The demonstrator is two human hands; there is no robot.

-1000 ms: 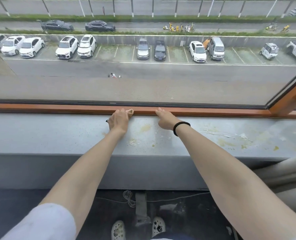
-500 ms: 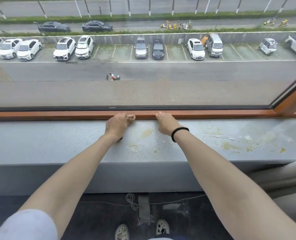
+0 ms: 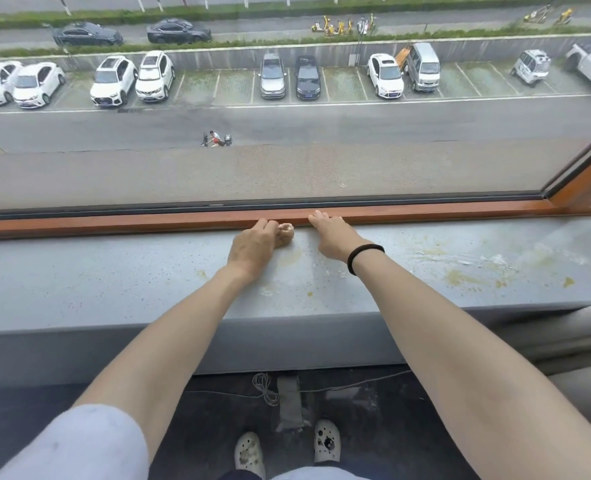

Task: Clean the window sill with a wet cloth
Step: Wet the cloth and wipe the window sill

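The grey window sill (image 3: 121, 282) runs across the view, with yellowish stains and white crumbs (image 3: 460, 277) on its right part. My left hand (image 3: 252, 247) rests on the sill by the wooden window frame (image 3: 114, 221), fingers curled round a small beige wad that looks like the cloth (image 3: 286, 233). Most of the wad is hidden under the hand. My right hand (image 3: 335, 237), with a black band on the wrist, lies just to the right. Its fingers reach forward onto the frame and hold nothing.
The window pane (image 3: 287, 161) stands directly behind the frame, with a slanted wooden post (image 3: 585, 181) at the right. A grey curtain or padded roll (image 3: 564, 341) presses against the sill's right end. Cables (image 3: 266, 389) lie on the dark floor by my shoes.
My left hand has slid slightly right along the frame, closer to my right hand. The right hand stays in place.
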